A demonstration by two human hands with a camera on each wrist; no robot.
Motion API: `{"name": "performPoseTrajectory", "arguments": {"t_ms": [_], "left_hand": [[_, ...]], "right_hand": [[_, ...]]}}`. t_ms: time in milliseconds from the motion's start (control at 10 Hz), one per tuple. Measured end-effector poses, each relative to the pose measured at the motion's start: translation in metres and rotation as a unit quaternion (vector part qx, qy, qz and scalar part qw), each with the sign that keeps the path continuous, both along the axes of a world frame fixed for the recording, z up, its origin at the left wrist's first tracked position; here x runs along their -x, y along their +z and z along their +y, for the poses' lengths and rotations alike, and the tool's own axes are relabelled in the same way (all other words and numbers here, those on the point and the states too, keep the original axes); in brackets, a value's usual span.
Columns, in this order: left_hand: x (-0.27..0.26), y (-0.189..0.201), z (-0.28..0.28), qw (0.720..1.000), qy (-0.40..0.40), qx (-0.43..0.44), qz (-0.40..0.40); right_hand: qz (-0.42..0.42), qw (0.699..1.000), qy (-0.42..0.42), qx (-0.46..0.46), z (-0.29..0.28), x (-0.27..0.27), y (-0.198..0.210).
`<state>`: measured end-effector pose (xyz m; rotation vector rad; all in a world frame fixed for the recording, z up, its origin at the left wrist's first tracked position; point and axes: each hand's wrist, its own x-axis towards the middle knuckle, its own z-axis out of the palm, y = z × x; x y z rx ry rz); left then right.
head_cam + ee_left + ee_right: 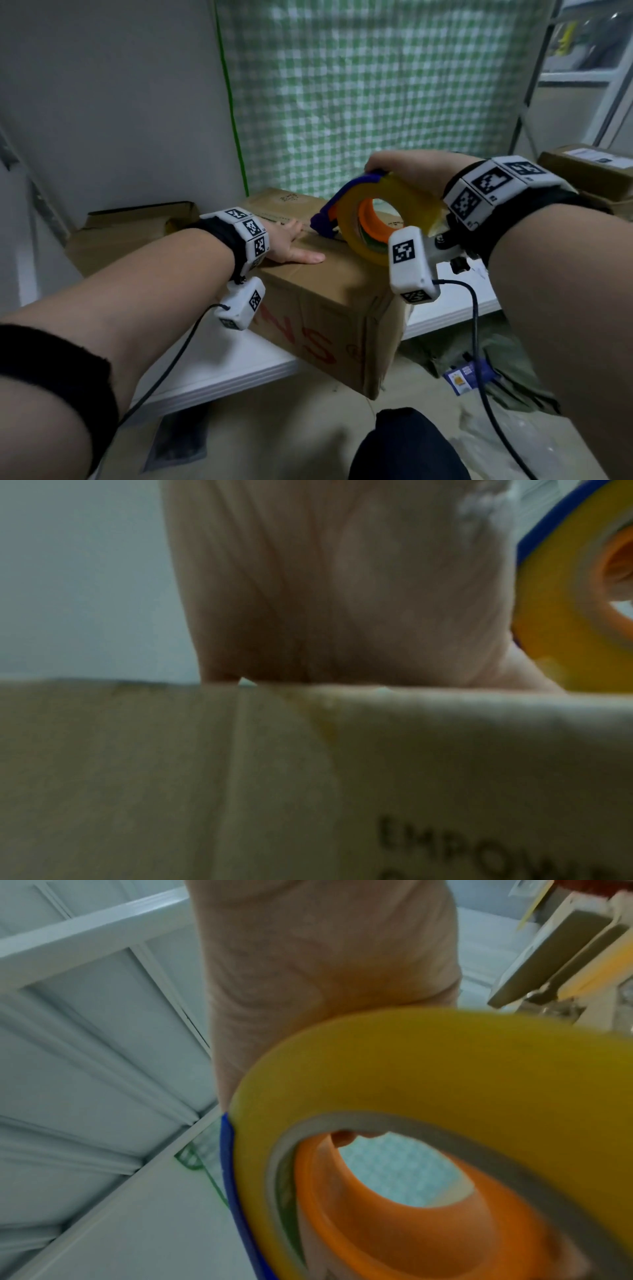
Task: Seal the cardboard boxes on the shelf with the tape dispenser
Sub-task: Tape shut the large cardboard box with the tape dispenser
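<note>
Where hidden by tape dispenser (pixel 373 219), right fingers.

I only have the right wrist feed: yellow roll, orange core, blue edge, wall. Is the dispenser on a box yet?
Observer: Yes. In the head view the tape dispenser has its blue nose down on the top of the cardboard box.
Operator: Who's gripping it?
Observer: The right hand wraps over the top of the roll.
Operator: Left hand?
Observer: The left hand lies flat on the box top, fingers straight, just left of the nose.
Operator: Box fully on the shelf?
Observer: No, its near corner overhangs the white shelf edge.
</note>
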<state>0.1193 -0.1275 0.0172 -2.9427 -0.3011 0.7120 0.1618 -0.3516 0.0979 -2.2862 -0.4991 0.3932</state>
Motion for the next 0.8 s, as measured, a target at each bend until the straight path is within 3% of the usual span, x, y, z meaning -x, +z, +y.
{"name": "performPoseTrajectory", "arguments": {"t_ms": [300, 700, 800], "left_hand": [[0.006, 0.017, -0.02, 0.998, 0.028, -0.049, 0.002], [0.042, 0.025, -0.122, 0.999, -0.004, -0.033, 0.014], [0.052, 0.027, -0.136, 0.999, -0.02, -0.025, 0.017]], "right_hand": [[-0.034, 0.997, -0.021, 0.07, -0.027, 0.005, 0.007], [-0.059, 0.996, -0.06, 0.03, -0.028, 0.003, 0.0], [-0.052, 0.997, -0.035, 0.034, -0.032, 0.009, 0.0]]}}
